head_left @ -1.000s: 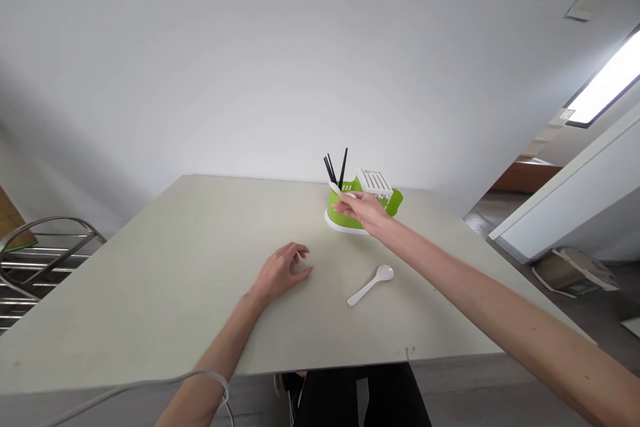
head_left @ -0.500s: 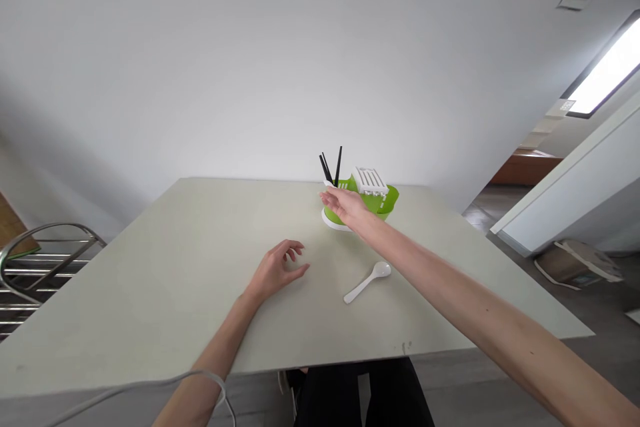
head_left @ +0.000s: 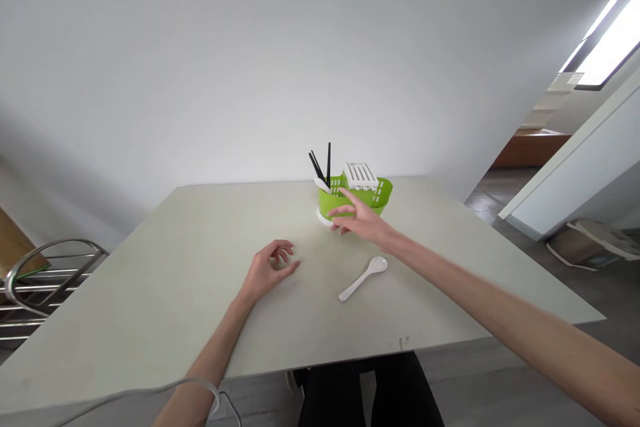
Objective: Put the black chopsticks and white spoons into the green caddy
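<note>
My right hand (head_left: 357, 215) is in front of a green cutlery holder (head_left: 330, 203), its fingers spread and nothing in them. Black chopsticks (head_left: 329, 163) stick up from the holder's left section, and a white utensil end (head_left: 323, 185), its kind not clear, leans out over the rim beside them. A white slotted part (head_left: 361, 175) sits on top of the holder. My left hand (head_left: 270, 268) rests on the table, loosely curved with thumb and fingers apart, holding nothing. To its right lies a white spoon (head_left: 363, 278), bowl pointing away from me.
The pale table (head_left: 210, 233) meets a white wall (head_left: 250, 80) behind the holder. A grey cable (head_left: 145, 389) crosses my left forearm. A metal rack (head_left: 55, 287) stands at the left, and a bin-like container (head_left: 590, 243) is on the floor at right.
My right hand has drawn back from the white utensil end at the holder's rim, and its fingers have spread. My left hand keeps its pose; the view has shifted slightly.
</note>
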A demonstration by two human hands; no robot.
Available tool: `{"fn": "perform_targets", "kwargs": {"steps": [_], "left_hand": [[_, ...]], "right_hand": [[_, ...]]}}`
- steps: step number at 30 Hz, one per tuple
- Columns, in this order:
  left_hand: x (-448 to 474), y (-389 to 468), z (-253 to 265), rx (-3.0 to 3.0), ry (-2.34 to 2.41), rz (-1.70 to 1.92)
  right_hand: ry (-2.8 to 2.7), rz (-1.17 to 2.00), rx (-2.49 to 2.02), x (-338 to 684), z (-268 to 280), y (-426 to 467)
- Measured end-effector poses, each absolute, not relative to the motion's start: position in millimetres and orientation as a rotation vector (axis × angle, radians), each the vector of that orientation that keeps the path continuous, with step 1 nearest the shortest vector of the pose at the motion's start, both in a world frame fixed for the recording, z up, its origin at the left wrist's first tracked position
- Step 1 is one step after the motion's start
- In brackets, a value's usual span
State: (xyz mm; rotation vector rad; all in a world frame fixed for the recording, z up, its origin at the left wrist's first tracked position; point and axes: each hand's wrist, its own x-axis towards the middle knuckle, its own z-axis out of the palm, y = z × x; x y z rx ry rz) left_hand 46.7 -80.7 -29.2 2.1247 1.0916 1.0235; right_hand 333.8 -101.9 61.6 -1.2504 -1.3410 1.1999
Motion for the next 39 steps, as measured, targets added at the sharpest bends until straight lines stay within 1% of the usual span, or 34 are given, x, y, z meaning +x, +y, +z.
{"fn": "perform_targets", "kwargs": {"steps": [4,7,9,12,16,25,31,35,39], "left_hand": [[47,-80,-28,2.082,1.115,1.033],[47,-79,-29,2.081,1.109,1.027],[47,-78,-30,2.086,1.104,1.024],[47,-78,-30,2.086,1.107,1.015],[48,-79,-28,2.084,1.122,0.999],[46,-79,-27,2.078,1.112,1.005],[47,-80,-29,2.105,1.088,1.021],[47,-80,-29,2.117,1.068,1.024],[47,-81,-29,2.124,1.058,1.017]], "right_hand": [[-1.907,0.957,-1.411,376,47,-139],[-2.267,0.646,-1.5,409,31,-164],[-2.438,0.477,-1.47,428,19,-178],[-2.546,0.353,-1.406,446,3,-192],[-2.549,0.255,-1.385,452,-11,-195],[-2.581,0.228,-1.338,440,-22,-174],[-2.601,0.131,-1.293,431,-30,-167],[-2.631,0.067,-1.284,425,-33,-163],[-2.662,0.089,-1.308,421,-28,-161]]}}
